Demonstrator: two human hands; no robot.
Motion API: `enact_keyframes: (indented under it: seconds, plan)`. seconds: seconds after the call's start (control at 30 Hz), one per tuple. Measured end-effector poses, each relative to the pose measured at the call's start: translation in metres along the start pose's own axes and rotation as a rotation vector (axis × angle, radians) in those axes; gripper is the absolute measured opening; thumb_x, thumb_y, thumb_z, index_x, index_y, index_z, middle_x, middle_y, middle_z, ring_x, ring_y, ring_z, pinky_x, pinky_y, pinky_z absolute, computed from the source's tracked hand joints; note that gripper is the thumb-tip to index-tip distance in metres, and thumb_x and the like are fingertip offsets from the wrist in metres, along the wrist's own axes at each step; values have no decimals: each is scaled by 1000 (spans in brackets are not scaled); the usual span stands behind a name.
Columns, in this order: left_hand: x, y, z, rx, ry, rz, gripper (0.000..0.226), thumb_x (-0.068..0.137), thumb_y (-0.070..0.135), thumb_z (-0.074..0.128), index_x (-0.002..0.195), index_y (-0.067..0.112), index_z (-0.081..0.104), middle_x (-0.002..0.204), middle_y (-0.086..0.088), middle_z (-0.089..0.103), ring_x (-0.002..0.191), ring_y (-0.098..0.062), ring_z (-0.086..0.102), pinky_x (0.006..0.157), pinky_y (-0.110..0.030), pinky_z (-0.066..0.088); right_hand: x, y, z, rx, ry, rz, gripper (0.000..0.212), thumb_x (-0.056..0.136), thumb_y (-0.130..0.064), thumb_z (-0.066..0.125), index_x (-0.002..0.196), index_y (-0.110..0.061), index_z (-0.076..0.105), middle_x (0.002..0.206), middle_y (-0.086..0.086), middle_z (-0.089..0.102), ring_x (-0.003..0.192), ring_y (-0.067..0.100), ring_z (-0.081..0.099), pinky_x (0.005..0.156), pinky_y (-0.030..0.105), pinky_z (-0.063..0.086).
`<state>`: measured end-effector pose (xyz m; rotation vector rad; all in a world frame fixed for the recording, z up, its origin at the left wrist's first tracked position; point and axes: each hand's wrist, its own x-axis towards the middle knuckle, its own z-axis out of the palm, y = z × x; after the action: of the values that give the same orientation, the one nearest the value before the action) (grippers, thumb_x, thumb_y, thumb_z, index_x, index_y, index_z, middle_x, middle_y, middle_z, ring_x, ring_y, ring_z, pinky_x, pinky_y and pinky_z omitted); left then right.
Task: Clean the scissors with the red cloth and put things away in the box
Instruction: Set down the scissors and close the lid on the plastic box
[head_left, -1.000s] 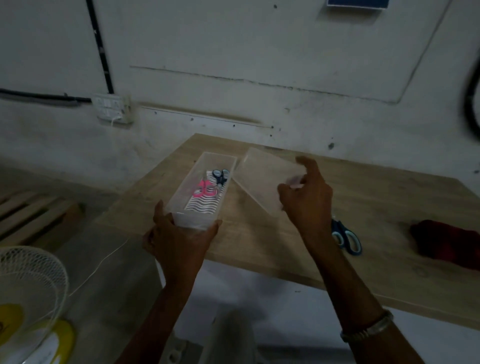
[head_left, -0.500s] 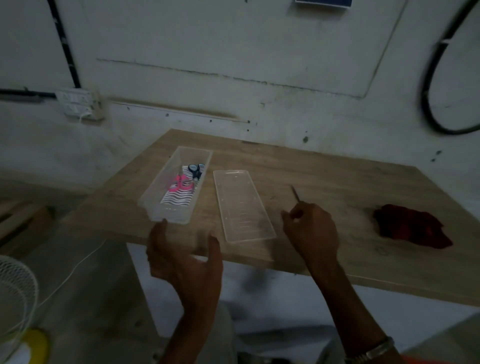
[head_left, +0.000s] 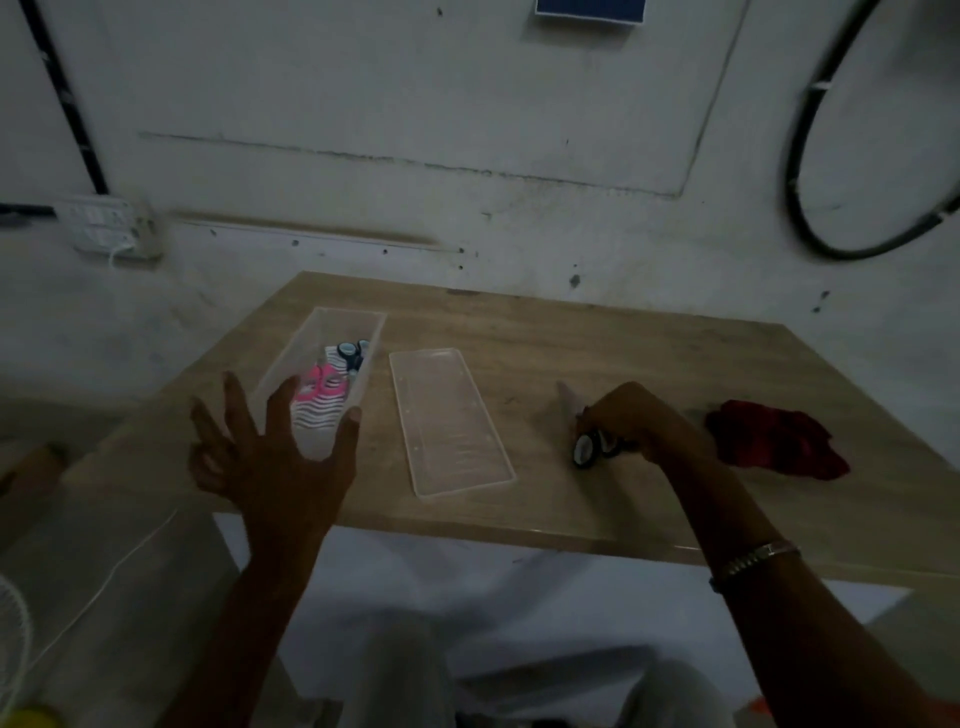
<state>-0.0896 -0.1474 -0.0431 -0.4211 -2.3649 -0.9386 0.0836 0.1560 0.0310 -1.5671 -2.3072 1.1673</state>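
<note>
Lid (head_left: 451, 422) is now lying flat on the tabletop (head_left: 649, 364), just beside the box (head_left: 291, 364) at its 3 o'clock; a second ago the right hand was holding it up over the box, so the box is open and ready for loading. Left hand (head_left: 270, 457) is coming off the box's near end, fingers spread wide, gripping nothing, hovering at the box's 6 o'clock. Right hand (head_left: 631, 423) is moving on to the scissors (head_left: 589, 441), fingers curling round the handle loops, blades pointing toward 11 o'clock; cannot tell whether they are being lifted yet or still lying on the wood. Red cloth (head_left: 774, 439) is sitting crumpled at 3 o'clock of that hand, near but not touching.

Reading it as: opening step done, cleaning step just starting. The cloth is not in either hand, so wiping is not yet under way.

Box is clear plastic, long and narrow, at 10 o'clock on the tabletop near the left edge. Inside it are pink-handled scissors (head_left: 322, 387), dark blue-handled scissors (head_left: 353, 353) further back, and a striped black-and-white item (head_left: 317, 413) under them; cannot tell what that item is. Lid is holding nothing.
</note>
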Motion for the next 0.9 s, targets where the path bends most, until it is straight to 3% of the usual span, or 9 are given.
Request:
enact_keyframes:
  seconds: [0.1, 0.23, 0.33, 0.43, 0.57, 0.7, 0.77, 0.83, 0.9]
  plan:
    - [3, -8, -2, -8, -74, -33, 79, 79, 77, 48, 141, 29, 47, 161, -22, 28, 145, -45, 31, 115, -67, 19, -14, -27, 4, 230, 1, -95, 22, 85, -10, 88, 94, 4, 75, 79, 14, 67, 55, 19, 59, 38, 20, 45]
    - [5, -10, -7, -86, -88, -38, 94, 75, 77, 61, 146, 20, 39, 158, -23, 33, 141, -45, 37, 116, -62, 25, -41, -90, 34, 441, -177, -285, 26, 87, -16, 87, 106, 0, 77, 87, 10, 77, 66, 16, 69, 52, 23, 55]
    - [6, -11, -11, -180, -120, -85, 108, 68, 69, 75, 152, 22, 26, 160, -18, 31, 145, -39, 33, 118, -59, 24, -53, -143, 71, 423, -342, -369, 22, 93, -15, 80, 110, -2, 79, 88, 7, 80, 66, 13, 71, 54, 21, 55]
    - [6, -10, -15, -270, -148, -190, 124, 59, 68, 83, 155, 26, 18, 157, -11, 35, 145, -33, 34, 118, -57, 27, -53, -187, 109, 415, -348, -370, 25, 95, -12, 78, 113, 5, 76, 90, 11, 75, 61, 13, 65, 47, 19, 53]
    - [8, -10, -19, -323, -162, -215, 129, 56, 65, 87, 156, 23, 16, 155, -10, 40, 143, -30, 38, 118, -50, 27, -51, -223, 152, 222, -442, -342, 15, 102, -9, 69, 91, 1, 68, 79, 12, 66, 64, 15, 63, 48, 19, 56]
    - [9, -16, -19, -312, -159, -199, 130, 55, 72, 83, 156, 21, 17, 152, -9, 42, 141, -29, 41, 118, -50, 28, -47, -232, 185, -54, -505, -374, 21, 104, -10, 66, 87, 2, 67, 96, 21, 73, 86, 28, 73, 88, 38, 63]
    - [9, -18, -18, -310, -156, -192, 130, 55, 74, 81, 155, 20, 18, 149, -9, 44, 139, -28, 43, 116, -48, 28, -53, -232, 191, -103, -482, -397, 14, 101, -6, 67, 90, 2, 68, 98, 20, 72, 83, 28, 73, 82, 34, 65]
    - [9, -18, -17, -308, -142, -190, 128, 55, 73, 82, 154, 19, 21, 147, -9, 46, 136, -28, 46, 115, -48, 30, -58, -230, 192, -291, -320, -513, 14, 97, -12, 72, 102, 0, 66, 110, 19, 71, 91, 28, 72, 78, 32, 62]
    - [7, -18, -17, -317, -108, -182, 125, 55, 72, 82, 152, 19, 24, 145, -10, 48, 135, -29, 48, 114, -49, 31, -65, -230, 190, -494, -121, -676, 39, 93, -20, 78, 123, 1, 65, 125, 19, 71, 109, 32, 73, 89, 37, 61]
